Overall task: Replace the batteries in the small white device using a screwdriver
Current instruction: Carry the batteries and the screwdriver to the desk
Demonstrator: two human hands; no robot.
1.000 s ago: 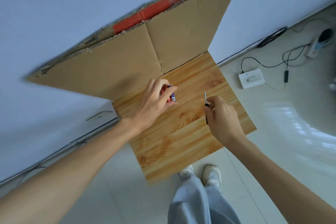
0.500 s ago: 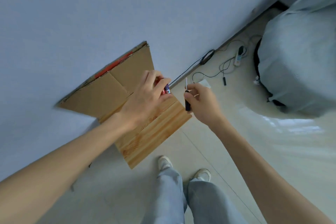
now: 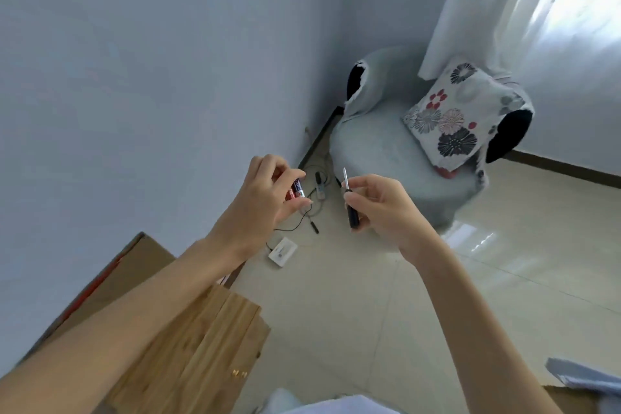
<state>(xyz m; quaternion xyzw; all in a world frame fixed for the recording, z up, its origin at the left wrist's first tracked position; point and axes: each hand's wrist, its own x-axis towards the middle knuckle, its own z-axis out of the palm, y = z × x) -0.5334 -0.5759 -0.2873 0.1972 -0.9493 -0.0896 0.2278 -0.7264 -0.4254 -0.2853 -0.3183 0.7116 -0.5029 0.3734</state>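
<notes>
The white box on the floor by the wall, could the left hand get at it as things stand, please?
Probably not right away. The left hand is closed on batteries and held up well above the white box, which lies on the floor with nothing covering it; the hand would have to lower and free its fingers first.

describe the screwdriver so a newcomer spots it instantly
Start at the grey armchair in the corner; in front of it, the right hand is raised. The screwdriver stands upright in its fingers: a thin silver shaft above a black handle, unlike the red battery in the left hand.
</notes>
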